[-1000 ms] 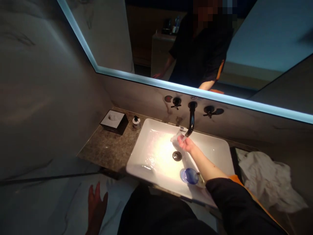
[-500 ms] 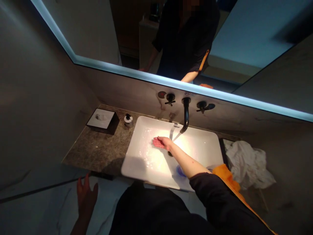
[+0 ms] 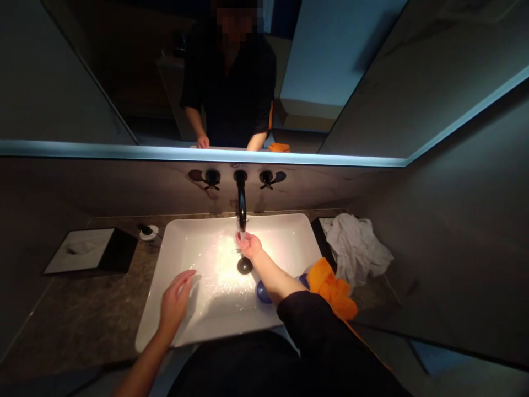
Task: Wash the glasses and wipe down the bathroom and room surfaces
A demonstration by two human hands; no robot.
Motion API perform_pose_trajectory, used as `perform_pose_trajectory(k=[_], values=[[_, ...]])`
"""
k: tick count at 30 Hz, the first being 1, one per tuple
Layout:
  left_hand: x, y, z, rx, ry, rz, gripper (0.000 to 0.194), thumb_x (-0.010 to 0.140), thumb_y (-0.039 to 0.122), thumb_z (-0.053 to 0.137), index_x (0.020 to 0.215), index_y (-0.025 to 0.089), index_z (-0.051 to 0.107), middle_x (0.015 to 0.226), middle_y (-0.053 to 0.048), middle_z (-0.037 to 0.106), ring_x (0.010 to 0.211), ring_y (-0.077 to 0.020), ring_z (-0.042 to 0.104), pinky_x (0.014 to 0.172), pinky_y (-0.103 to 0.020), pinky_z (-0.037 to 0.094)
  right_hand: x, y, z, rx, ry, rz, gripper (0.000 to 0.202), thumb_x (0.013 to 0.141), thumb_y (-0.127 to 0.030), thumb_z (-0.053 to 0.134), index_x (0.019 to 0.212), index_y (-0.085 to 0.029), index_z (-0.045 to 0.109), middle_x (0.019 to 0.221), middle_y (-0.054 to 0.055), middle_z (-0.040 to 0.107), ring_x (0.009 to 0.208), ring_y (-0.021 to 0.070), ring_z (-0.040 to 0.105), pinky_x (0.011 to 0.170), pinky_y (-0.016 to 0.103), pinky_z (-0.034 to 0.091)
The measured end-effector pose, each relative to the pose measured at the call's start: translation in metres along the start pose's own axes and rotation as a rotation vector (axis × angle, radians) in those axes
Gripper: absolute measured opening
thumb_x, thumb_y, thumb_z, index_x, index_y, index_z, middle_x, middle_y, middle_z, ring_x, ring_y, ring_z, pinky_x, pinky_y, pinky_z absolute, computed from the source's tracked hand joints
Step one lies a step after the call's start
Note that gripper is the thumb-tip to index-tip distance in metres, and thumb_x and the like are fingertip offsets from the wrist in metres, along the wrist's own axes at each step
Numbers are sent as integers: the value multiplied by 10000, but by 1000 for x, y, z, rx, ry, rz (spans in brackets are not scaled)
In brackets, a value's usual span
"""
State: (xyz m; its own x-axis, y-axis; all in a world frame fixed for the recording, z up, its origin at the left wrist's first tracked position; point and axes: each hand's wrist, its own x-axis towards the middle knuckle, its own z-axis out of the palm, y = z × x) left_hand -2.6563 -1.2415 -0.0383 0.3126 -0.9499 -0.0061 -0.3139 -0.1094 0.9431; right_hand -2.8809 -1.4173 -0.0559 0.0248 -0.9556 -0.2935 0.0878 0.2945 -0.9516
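Note:
Under the black faucet (image 3: 242,201), my right hand (image 3: 250,246) is palm up with its fingers loosely extended and a stream of water falling onto it. My left hand (image 3: 174,302) hovers over the left side of the white sink (image 3: 145,325), fingers stretched out and nothing held. Below the right hand lies the dark round drain (image 3: 244,266). A blue rounded object (image 3: 263,292) sits in the sink, partly hidden by my right forearm. An orange cloth (image 3: 330,289) drapes over the sink's right edge.
A tissue box (image 3: 88,251) and a white soap bottle with a black pump (image 3: 149,232) stand on the left counter. To the right is a crumpled white cloth (image 3: 357,248). Cross-shaped taps (image 3: 212,179) flank the faucet, beneath a lit mirror (image 3: 231,94).
My right hand has come from the left part of the sink to beneath the faucet. My left hand has risen from below the counter to over the sink. The view has swung right.

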Motion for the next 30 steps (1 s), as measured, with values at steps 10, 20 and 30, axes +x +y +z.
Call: perform_pose_trajectory(k=[10, 20, 30], values=[[106, 64, 203, -760, -344, -977, 307, 1067, 204, 278, 940, 161, 554, 766, -82, 622, 695, -172, 644, 655, -284, 557, -89, 10, -80, -335, -147, -25, 244, 966, -298, 535, 908, -144, 714, 937, 120, 746, 947, 248, 704, 934, 418, 561], [141, 64, 231, -703, -469, -940, 344, 1078, 351, 382, 919, 145, 606, 792, -72, 652, 710, -161, 587, 642, -273, 462, -160, 30, -81, -1634, -687, -224, 468, 942, -122, 561, 1396, -232, 602, 1585, 187, 454, 1485, 407, 397, 1114, 705, 400], [122, 41, 154, -751, -525, -858, 230, 1037, 230, 472, 1097, 89, 643, 989, -141, 717, 779, -179, 699, 667, -265, 577, -102, -17, -42, -1384, -463, -374, 523, 637, -312, 889, 1115, -222, 698, 1177, 114, 657, 984, 303, 631, 826, 398, 551]])
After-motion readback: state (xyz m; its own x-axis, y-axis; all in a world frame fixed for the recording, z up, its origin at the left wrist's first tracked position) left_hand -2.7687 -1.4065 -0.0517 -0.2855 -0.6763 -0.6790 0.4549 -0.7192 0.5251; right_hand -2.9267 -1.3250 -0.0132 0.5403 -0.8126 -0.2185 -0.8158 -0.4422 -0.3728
